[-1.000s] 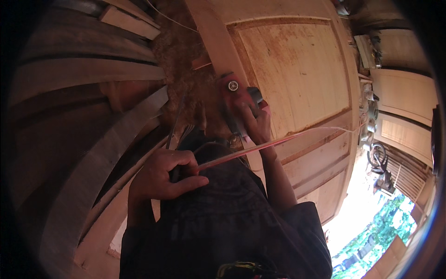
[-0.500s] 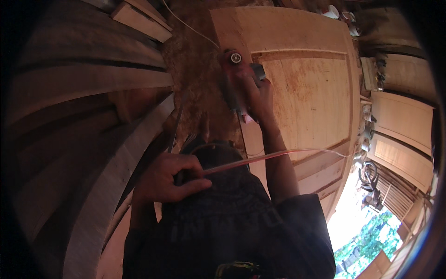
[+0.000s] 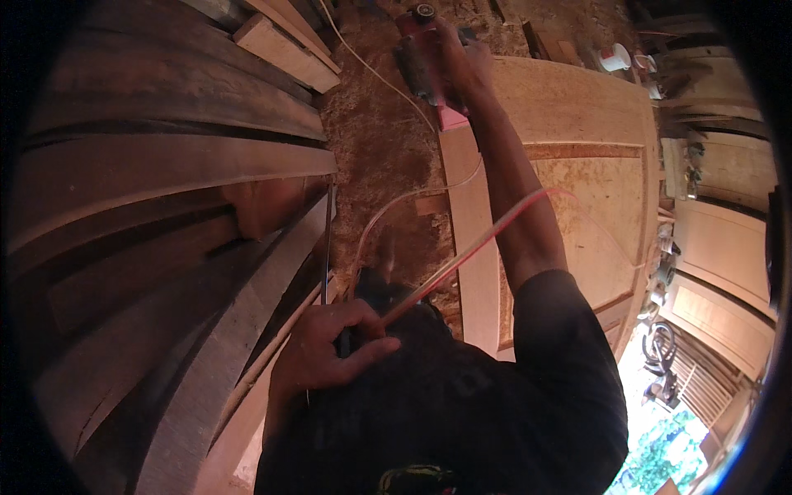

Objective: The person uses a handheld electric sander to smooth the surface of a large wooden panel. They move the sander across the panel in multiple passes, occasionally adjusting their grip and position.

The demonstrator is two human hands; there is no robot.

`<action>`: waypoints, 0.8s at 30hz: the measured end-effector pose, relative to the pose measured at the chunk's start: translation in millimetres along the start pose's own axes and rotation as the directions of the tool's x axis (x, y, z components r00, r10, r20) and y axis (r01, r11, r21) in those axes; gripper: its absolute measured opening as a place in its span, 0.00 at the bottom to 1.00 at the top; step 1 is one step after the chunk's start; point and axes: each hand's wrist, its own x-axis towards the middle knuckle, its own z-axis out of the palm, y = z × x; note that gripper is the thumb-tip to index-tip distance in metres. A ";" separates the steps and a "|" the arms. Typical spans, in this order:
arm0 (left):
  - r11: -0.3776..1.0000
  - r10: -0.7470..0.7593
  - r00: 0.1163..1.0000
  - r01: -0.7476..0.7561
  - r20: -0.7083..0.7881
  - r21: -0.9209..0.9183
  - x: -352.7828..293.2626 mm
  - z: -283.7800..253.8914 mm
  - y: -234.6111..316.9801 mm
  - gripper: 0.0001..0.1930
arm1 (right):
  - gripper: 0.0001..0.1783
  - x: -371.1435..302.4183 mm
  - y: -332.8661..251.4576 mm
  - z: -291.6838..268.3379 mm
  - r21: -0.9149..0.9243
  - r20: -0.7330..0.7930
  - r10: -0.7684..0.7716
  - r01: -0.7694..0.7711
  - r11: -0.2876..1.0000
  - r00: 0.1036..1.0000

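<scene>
My right hand (image 3: 464,66) is stretched far ahead, closed round the handle of a red electric planer (image 3: 419,49) with a round knob on its front. The planer is at the far end of a pale wooden door (image 3: 569,103), over its left edge strip. Part of its base is hidden; a pink flat part shows at its rear. Close to my body, my left hand (image 3: 330,351) is closed on a thin pale-and-red cord (image 3: 487,235). From there the cord arches over my right forearm toward the right side. A dark bit shows between thumb and forefinger.
Dark planks and boards (image 3: 190,161) are stacked along the left. Brown shavings or dust cover the floor (image 3: 379,140). Another stretch of cord (image 3: 371,62) lies there. A white bucket (image 3: 614,57) stands at the far right, with more door panels (image 3: 718,239) and a bicycle (image 3: 660,351).
My right hand has pushed the planer away from me along the door's edge, and my right arm is straighter. The left hand still holds the cord, which arches higher.
</scene>
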 end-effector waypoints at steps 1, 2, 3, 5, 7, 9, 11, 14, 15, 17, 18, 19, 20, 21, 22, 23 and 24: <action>1.000 0.001 1.000 -0.001 0.003 -0.030 0.5 -2.7 -1.3 0.11 | 0.45 1.0 7.6 -2.0 0.117 -0.017 0.026 -0.023 0.993 1.000; 0.998 -0.011 1.000 0.012 0.007 -0.067 -0.9 -3.1 -2.8 0.11 | 0.44 -8.3 11.7 -5.3 0.104 -0.003 0.004 -0.004 0.995 1.000; 0.998 -0.003 1.000 0.005 0.029 -0.063 -1.9 -5.9 -2.6 0.12 | 0.42 -26.0 12.7 -13.9 0.087 0.004 -0.015 0.015 0.996 1.000; 0.998 0.022 0.995 -0.017 0.093 -0.056 -1.5 -16.5 2.6 0.12 | 0.38 -68.6 14.7 -35.4 0.098 0.007 -0.024 0.023 0.995 1.000; 0.996 0.060 0.983 -0.048 0.173 -0.074 2.3 -26.5 14.0 0.13 | 0.34 -127.3 21.6 -56.3 0.118 0.007 0.018 -0.019 0.993 1.000; 0.992 0.113 0.967 -0.095 0.228 -0.085 6.6 -32.9 26.6 0.14 | 0.31 -190.8 23.4 -83.2 0.081 0.019 0.106 -0.107 0.991 0.994; 0.983 0.181 0.951 -0.165 0.252 -0.085 11.0 -33.5 35.0 0.15 | 0.29 -268.7 57.5 -105.1 -0.014 -0.053 0.156 -0.157 0.987 0.986; 0.968 0.244 0.908 -0.248 0.340 -0.031 24.3 -33.2 39.9 0.16 | 0.25 -382.8 81.9 -148.8 -0.031 -0.054 0.444 -0.446 0.895 0.894; 0.968 0.235 0.887 -0.252 0.398 -0.010 31.8 -33.3 43.7 0.16 | 0.25 -415.7 79.2 -163.6 -0.053 -0.047 0.517 -0.519 0.853 0.855; 0.966 0.198 0.827 -0.256 0.526 0.039 45.7 -31.9 54.6 0.15 | 0.23 -479.2 74.0 -187.0 -0.017 -0.053 0.684 -0.686 0.728 0.727; 0.970 0.178 0.814 -0.241 0.552 0.042 49.2 -28.4 56.9 0.15 | 0.22 -502.5 77.9 -196.4 0.007 -0.055 0.681 -0.682 0.731 0.730; 0.972 0.167 0.797 -0.233 0.581 0.041 53.0 -21.6 55.4 0.16 | 0.22 -520.4 84.0 -201.5 0.029 -0.067 0.676 -0.676 0.736 0.734; 0.973 0.155 0.780 -0.226 0.606 0.043 56.0 -14.2 57.0 0.16 | 0.21 -527.3 88.5 -201.6 0.040 -0.075 0.669 -0.669 0.743 0.739; 0.973 0.164 0.767 -0.230 0.620 0.027 57.1 -8.1 59.8 0.16 | 0.21 -532.9 93.1 -201.5 0.047 -0.079 0.662 -0.660 0.749 0.745; 0.973 0.174 0.757 -0.231 0.630 0.009 57.4 -2.8 62.2 0.16 | 0.21 -537.6 97.2 -201.5 0.051 -0.080 0.653 -0.651 0.757 0.753; 0.973 0.182 0.749 -0.232 0.637 -0.004 56.7 0.8 63.4 0.16 | 0.21 -533.6 98.6 -199.7 0.059 -0.082 0.640 -0.637 0.769 0.764; 0.969 0.190 0.752 -0.249 0.631 0.005 56.2 2.5 63.6 0.16 | 0.22 -524.2 97.2 -196.2 0.069 -0.085 0.629 -0.625 0.777 0.773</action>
